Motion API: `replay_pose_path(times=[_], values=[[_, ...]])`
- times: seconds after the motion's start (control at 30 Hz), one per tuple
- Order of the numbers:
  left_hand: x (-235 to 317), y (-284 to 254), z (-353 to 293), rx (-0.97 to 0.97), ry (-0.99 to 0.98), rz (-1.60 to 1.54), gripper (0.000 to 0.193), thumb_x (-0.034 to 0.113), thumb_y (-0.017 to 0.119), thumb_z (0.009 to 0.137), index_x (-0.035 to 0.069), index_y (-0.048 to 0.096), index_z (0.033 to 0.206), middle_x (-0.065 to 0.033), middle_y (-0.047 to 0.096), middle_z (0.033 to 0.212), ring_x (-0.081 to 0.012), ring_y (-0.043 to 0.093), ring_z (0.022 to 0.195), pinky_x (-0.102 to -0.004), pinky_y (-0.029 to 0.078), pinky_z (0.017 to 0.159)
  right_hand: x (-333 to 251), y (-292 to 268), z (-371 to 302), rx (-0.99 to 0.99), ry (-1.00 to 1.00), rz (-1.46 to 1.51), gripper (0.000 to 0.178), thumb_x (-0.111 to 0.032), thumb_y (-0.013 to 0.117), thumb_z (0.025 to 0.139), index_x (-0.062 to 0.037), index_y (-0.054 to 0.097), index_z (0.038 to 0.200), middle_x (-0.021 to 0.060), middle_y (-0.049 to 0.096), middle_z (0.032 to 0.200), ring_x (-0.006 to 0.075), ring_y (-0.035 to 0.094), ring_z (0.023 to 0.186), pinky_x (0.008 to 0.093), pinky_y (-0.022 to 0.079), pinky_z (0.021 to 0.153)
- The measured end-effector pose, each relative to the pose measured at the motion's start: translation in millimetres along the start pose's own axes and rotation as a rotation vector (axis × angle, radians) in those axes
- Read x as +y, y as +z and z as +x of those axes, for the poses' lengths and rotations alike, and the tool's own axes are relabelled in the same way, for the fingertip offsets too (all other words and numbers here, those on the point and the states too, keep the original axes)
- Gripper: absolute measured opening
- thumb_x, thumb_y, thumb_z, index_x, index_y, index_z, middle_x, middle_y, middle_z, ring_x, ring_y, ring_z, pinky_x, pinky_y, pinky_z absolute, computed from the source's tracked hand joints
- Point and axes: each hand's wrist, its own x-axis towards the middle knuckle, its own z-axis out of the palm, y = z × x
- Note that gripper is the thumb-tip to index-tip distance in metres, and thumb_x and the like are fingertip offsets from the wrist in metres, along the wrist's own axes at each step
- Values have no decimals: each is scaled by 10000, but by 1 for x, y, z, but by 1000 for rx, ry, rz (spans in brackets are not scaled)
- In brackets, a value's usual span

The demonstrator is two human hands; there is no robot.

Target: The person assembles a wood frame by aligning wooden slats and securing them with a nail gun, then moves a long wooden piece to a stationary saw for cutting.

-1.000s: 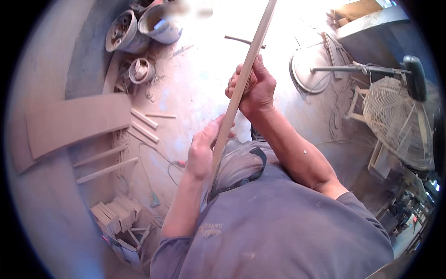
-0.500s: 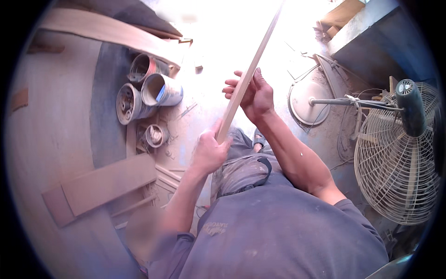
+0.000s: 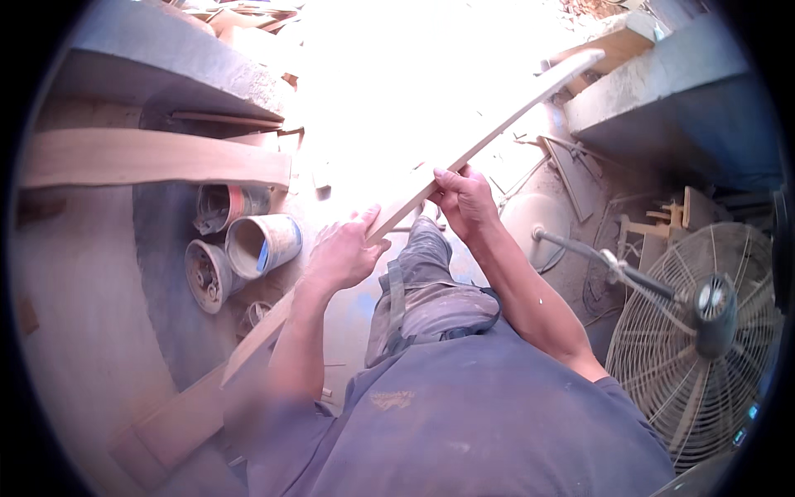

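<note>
A long, narrow wooden board (image 3: 505,123) runs slantwise across the front of my body, from the lower left up to the far right. My left hand (image 3: 339,253) grips it near the middle, with the thumb along its upper side and the rest of the fingers partly hidden. Farther along, my right hand (image 3: 465,199) is closed around the board, thumb on top. The board's near end passes under my left forearm. Its far end rises into the bright area at the upper right.
Several buckets (image 3: 269,247) stand at left, beside a wide wooden plank (image 3: 157,157). A flat board (image 3: 178,422) lies at lower left. To the right stands a caged fan (image 3: 696,348) with a pole and round base (image 3: 534,224). Concrete ledges (image 3: 654,83) flank the glaring floor.
The board has swung from steep to a flatter slant, its far end now farther right. My right hand has gone from open fingers beside it to gripping it. The view has shifted forward.
</note>
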Motion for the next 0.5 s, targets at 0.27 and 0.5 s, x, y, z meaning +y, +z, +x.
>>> replay_pose_path(times=[0.27,0.5], values=[[22,-107,179,-156,166,214,561,265,709,888,67,568,1394,-239,640,1161,-396,634,1078,-466,504,936,-93,-13,140,251,165,-79,210,-53,642,907,53,598,1084,168,686,964,272,706,883,414,586,805],[41,-227,332,-74,544,510,458,81,619,838,57,608,1296,-191,645,1015,-346,630,1006,-445,508,872,-205,-14,199,399,-224,-1207,287,-118,762,815,-8,639,1050,153,694,978,294,690,914,410,552,811]])
